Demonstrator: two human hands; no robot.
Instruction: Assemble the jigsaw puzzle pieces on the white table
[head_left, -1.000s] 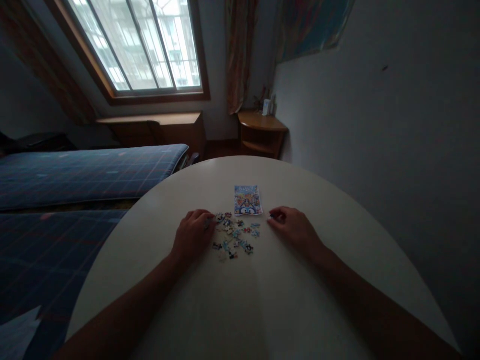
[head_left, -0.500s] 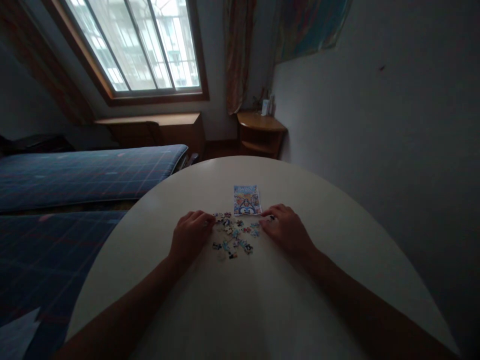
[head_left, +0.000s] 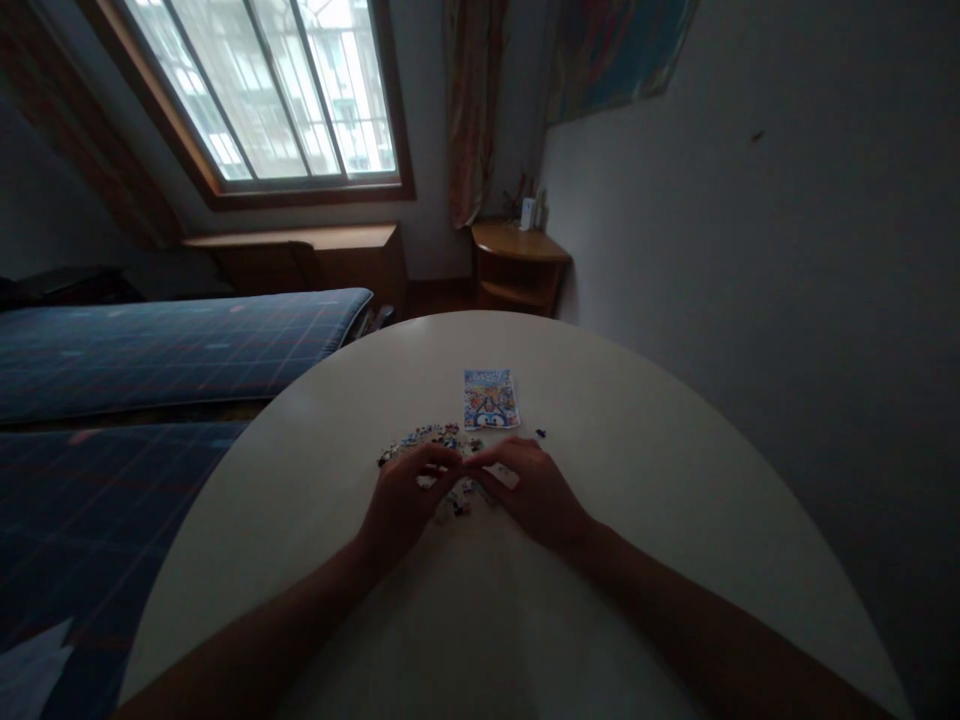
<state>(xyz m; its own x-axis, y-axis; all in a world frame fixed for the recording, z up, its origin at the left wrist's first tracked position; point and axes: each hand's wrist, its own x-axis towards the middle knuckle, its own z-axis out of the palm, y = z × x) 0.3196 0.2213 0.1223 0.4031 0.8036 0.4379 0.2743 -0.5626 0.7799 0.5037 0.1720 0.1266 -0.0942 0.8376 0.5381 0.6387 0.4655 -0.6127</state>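
Small jigsaw puzzle pieces (head_left: 433,433) lie in a loose spread on the white round table, partly covered by my hands. My left hand (head_left: 405,495) and my right hand (head_left: 536,492) meet above the middle of the spread. On both hands the thumb and fingers are pinched, with the tips touching or nearly so. Whatever sits between the fingertips is too small and dark to make out. One dark puzzle piece (head_left: 541,433) lies apart, just beyond my right hand. Behind the spread lies a blue sheet or packet (head_left: 490,400) printed with a penguin picture.
The round table (head_left: 637,590) fills the foreground. To the left stands a bed with a blue plaid mattress (head_left: 180,345), with white paper (head_left: 34,665) near its lower corner. A wooden desk (head_left: 300,238) and corner shelf (head_left: 517,240) stand beyond, under the window.
Both hands have moved inward from the sides of the spread and now meet over it. More pieces show at the left where my left hand was, and one lies exposed at the right.
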